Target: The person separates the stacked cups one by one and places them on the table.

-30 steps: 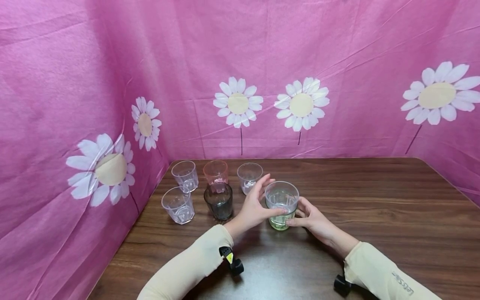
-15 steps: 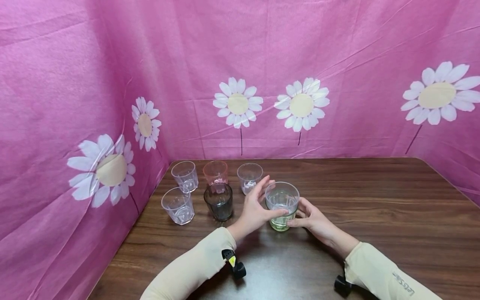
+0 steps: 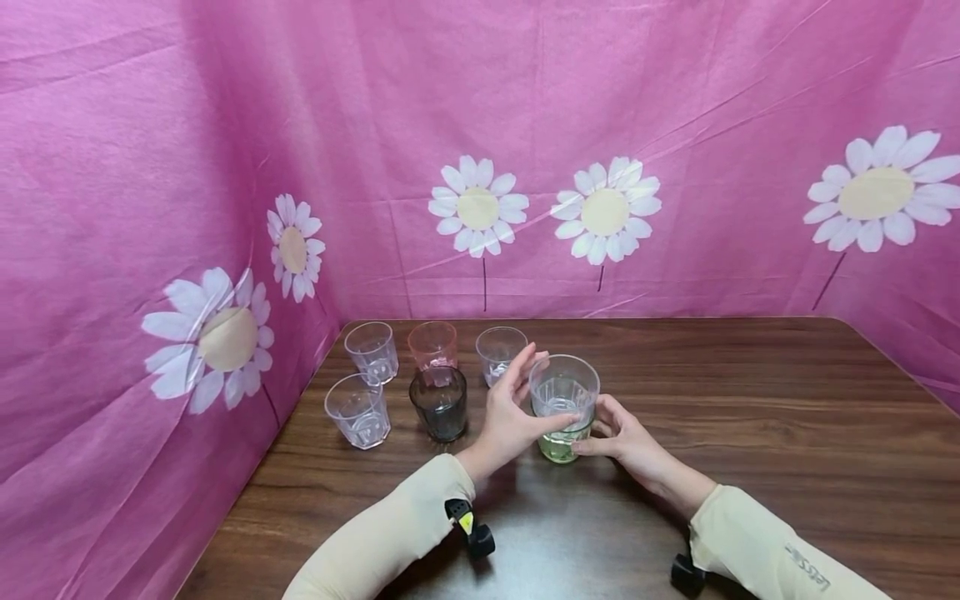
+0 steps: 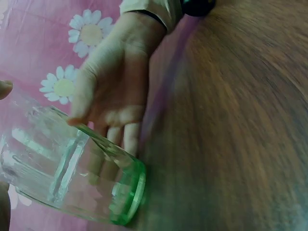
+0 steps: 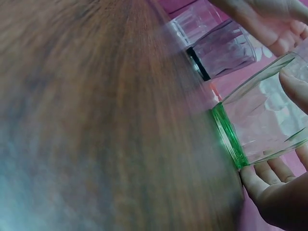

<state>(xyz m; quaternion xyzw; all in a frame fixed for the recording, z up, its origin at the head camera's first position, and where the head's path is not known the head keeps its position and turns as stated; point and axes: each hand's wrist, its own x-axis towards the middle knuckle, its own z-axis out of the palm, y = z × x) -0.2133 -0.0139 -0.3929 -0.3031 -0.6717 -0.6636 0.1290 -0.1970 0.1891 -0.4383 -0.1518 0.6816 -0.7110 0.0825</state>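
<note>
In the head view a clear glass [image 3: 564, 382] sits partly inside a green glass [image 3: 557, 452], both upright near the middle of the table. My left hand [image 3: 510, 423] grips the clear glass near its rim, thumb in front and fingers behind. Lower down, my right hand [image 3: 628, 446] holds the green glass from the right side. The left wrist view shows the green glass's thick base [image 4: 131, 195] at or just above the table, with the right hand [image 4: 113, 89] around it. Fingers behind the glasses are partly hidden.
To the left stand several more tumblers: a dark grey glass [image 3: 439, 408], a front clear glass [image 3: 357, 410], a pink glass [image 3: 432, 343] and a back clear glass [image 3: 371, 350]. Another clear glass [image 3: 497, 346] is partly behind the left hand. Pink flowered cloth [image 3: 675, 100] surrounds the wooden table [image 3: 750, 383].
The clear glass has risen slightly within the green glass, lifted by my left hand. My right hand and the green glass have hardly moved.
</note>
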